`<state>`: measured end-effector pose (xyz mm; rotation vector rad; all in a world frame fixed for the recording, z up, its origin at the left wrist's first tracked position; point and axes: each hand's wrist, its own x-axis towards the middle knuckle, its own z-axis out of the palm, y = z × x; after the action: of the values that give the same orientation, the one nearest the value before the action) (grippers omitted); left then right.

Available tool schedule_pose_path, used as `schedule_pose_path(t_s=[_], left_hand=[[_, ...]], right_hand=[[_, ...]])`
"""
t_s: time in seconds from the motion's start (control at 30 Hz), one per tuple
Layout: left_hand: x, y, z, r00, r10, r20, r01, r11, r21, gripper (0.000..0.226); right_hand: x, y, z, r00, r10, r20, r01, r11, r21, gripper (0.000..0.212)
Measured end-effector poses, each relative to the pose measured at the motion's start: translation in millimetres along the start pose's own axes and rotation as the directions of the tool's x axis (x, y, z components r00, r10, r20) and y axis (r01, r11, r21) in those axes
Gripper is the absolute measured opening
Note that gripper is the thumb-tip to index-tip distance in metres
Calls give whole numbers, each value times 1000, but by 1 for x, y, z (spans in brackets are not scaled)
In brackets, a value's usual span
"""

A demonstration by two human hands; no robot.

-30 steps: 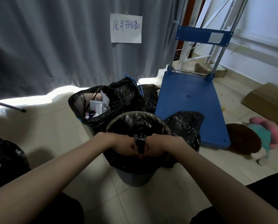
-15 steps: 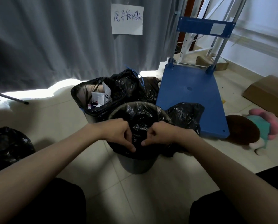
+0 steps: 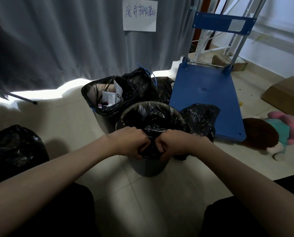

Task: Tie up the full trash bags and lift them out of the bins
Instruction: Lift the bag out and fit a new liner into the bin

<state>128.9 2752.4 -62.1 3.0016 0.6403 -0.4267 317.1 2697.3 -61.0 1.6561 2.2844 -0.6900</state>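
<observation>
While both hands work at its near rim, the black trash bag (image 3: pixel 153 117) sits lining the grey bin (image 3: pixel 149 168) at frame centre, its plastic draped over the bin's edge and not yet lifted

Left hand (image 3: pixel 130 142): fingers curled, clamped on a bunch of the bag's film at the near rim
Right hand (image 3: pixel 173 144): likewise clenched on gathered film, knuckles almost touching the left hand's; a twisted tongue of plastic shows between the two fists

Step in hand, as judged: gathering two ears of the bag mouth for a knot. Done well, it wants each fist to take an ample bunch, to draw the film clear of the rim all round before crossing, and to pull the knot snug low against the contents without tearing the thin plastic

Second bin (image 3: pixel 101 115), upper left of the first: open black bag, paper and packets showing, untied
Tied black bag (image 3: pixel 139 82) with blue drawstring, just behind it
Loose black bag (image 3: pixel 199 117), right of the centre bin, against the blue platform trolley (image 3: pixel 208 100)
Black bag (image 3: pixel 14 146), left edge
Plush toy (image 3: pixel 271 134) and cardboard box (image 3: pixel 286 96), right
Grey curtain (image 3: pixel 57 40) with handwritten paper sign (image 3: pixel 139 14), top
</observation>
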Motion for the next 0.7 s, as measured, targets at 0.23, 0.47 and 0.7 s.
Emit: schedule_pose_path(t_s=[0.23, 0.47, 0.7], left_hand=[[-8, 7, 15, 990, 1, -138, 33, 970, 241, 40], [-34, -22, 9, 993, -42, -107, 57, 988, 141, 26], [-53, -45, 23, 974, -65, -215, 87, 992, 94, 24]], right_hand=[[2, -8, 17, 996, -16, -88, -3, 978, -210, 20], [-5, -6, 9, 999, -3, -50, -1, 998, -66, 37], [3, -18, 8, 982, -35, -187, 45, 998, 53, 40]])
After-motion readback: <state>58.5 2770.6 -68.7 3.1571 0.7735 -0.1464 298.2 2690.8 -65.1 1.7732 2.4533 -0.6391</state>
